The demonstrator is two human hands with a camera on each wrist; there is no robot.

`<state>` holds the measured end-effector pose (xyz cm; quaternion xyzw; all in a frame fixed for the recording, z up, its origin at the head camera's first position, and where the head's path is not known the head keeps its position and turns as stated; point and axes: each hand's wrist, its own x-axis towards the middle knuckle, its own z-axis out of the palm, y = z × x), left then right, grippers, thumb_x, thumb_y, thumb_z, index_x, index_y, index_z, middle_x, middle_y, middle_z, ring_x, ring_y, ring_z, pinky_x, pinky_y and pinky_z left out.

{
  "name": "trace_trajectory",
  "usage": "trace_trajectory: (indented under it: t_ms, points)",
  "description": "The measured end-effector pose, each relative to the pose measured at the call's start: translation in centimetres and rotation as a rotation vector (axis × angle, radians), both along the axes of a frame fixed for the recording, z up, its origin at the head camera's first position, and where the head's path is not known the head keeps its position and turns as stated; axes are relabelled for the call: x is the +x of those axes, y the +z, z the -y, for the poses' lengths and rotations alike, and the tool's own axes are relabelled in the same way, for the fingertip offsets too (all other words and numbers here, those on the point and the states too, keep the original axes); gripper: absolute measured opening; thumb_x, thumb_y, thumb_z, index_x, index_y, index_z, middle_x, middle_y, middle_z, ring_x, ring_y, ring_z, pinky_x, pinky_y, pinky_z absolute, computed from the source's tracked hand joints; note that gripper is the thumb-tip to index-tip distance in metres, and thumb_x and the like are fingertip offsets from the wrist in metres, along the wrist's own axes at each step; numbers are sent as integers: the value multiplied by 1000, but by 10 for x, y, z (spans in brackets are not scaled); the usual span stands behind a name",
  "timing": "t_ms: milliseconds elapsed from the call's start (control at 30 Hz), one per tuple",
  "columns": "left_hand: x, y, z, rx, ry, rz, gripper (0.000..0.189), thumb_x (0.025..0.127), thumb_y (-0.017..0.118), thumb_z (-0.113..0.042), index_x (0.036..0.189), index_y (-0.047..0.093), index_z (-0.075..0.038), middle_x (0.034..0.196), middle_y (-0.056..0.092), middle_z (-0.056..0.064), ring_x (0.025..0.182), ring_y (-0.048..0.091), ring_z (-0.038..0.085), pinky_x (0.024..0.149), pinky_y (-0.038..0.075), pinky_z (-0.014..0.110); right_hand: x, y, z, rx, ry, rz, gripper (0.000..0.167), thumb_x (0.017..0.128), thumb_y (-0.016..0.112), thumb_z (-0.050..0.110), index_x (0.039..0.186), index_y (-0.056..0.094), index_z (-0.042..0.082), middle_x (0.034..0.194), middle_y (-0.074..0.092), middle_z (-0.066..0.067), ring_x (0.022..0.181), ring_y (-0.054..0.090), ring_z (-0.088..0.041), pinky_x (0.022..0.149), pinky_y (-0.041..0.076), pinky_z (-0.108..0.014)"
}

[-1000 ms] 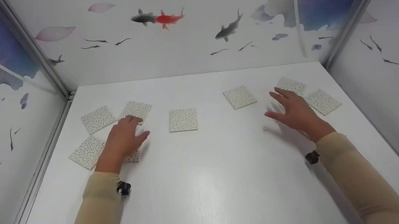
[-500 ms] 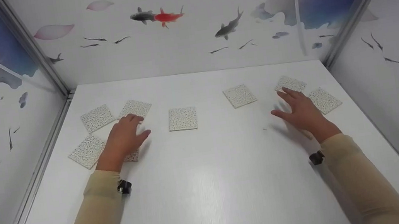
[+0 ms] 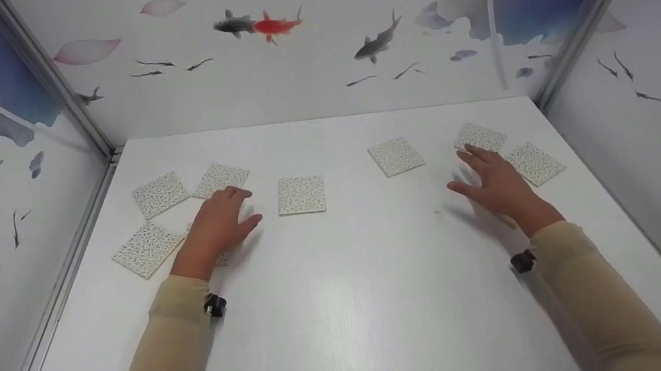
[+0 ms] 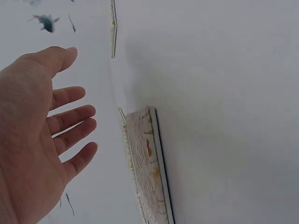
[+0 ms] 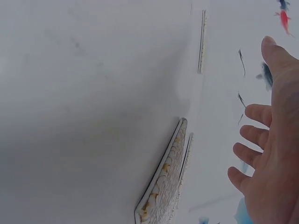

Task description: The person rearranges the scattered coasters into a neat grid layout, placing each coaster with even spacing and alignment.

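Note:
My left hand [image 3: 218, 227] hovers over a speckled square tile [image 3: 222, 260] at the left of the white table, covering most of it. In the left wrist view its fingers are relaxed and hold nothing, with the tile [image 4: 149, 163] showing a patterned edge beside them. At the right, my right hand [image 3: 495, 185] is held with loose fingers and thumb apart, also holding nothing. Its fingertips overlap a far tile [image 3: 480, 136] in the head view, and another tile [image 3: 536, 163] lies just beyond its outer side. A tile [image 5: 161, 182] stands out near that hand in the right wrist view.
Three more tiles lie at the left: one far [image 3: 160, 194], one near the left hand's fingertips [image 3: 223, 178] and one closer [image 3: 147, 249]. Single tiles lie mid-table [image 3: 301, 195] and right of centre [image 3: 396, 157]. Fish-painted walls [image 3: 316, 84] enclose the table [image 3: 348, 312].
My left hand has shifted slightly to the right, uncovering more of the nearby left tile. My right hand drifted a little right earlier, then stayed put. The tiles have not moved.

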<state>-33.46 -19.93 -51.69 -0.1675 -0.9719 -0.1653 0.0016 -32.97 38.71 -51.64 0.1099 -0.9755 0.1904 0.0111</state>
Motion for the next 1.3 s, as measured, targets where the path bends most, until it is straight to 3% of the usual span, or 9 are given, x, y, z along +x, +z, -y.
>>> trace_trajectory:
  t_ms: [600,1300]
  points:
    - [-5,-9,-44,-48,-156,61,80,107,68,-55,171,43,-14,177,38,10,162,37,38,131,32,56,4,-6,1,-41,0,10,96,105,62,71,175,34,12,182,22,-17,166,18,-50,131,16,-74]
    - [-9,1,-60,-100,-259,199,116,90,79,-74,177,29,-16,184,21,8,169,20,36,136,21,55,8,-4,6,-75,5,24,95,105,63,70,174,34,12,183,21,-16,167,17,-47,131,18,-71]
